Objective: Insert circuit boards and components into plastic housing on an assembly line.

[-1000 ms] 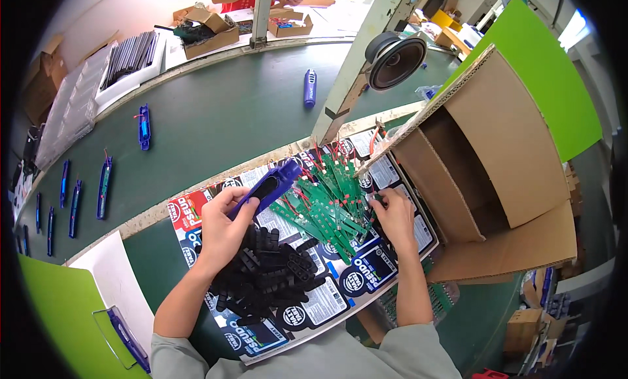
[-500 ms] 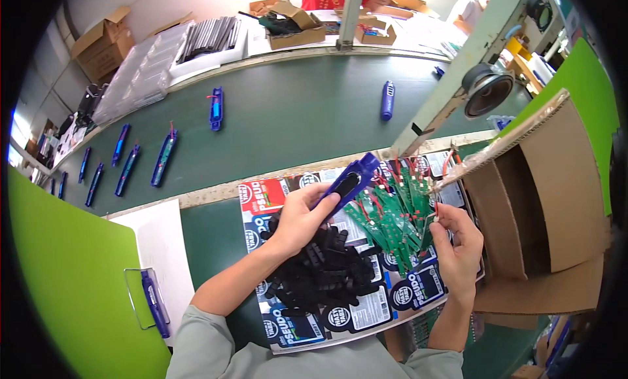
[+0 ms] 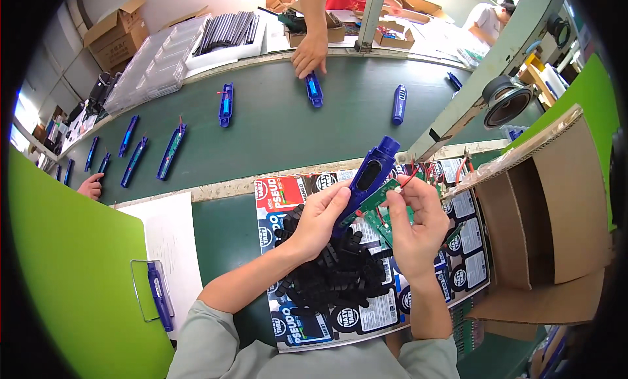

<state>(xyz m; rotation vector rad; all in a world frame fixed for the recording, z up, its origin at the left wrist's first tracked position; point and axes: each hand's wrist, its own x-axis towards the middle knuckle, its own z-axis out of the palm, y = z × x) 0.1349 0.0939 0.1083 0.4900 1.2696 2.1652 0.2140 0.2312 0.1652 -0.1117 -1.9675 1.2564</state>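
My left hand (image 3: 320, 215) grips a long blue plastic casing (image 3: 386, 155) with a black oval insert, tilted up and away to the right. Beside it, my right hand (image 3: 422, 225) pinches a narrow green circuit board (image 3: 379, 194) with red wires near its end. The board lies close against the casing's right side; whether they touch I cannot tell. Under my right hand is a pile of similar green boards (image 3: 383, 227), partly hidden. A heap of small black plastic parts (image 3: 340, 271) lies below my left wrist on a printed sheet (image 3: 366, 321).
Beyond the sheet runs a green conveyor belt (image 3: 268, 140) bearing several blue casings (image 3: 172, 151). Another person's hand (image 3: 310, 54) touches one casing (image 3: 314, 92); a further hand (image 3: 91, 186) shows at left. An open cardboard box (image 3: 562, 215) and a post (image 3: 458, 94) stand right, a clipboard (image 3: 160, 248) left.
My right hand has lifted a board from the pile and moved left to the casing. The casing has turned more upright. Two other people's hands have come into view at the belt.
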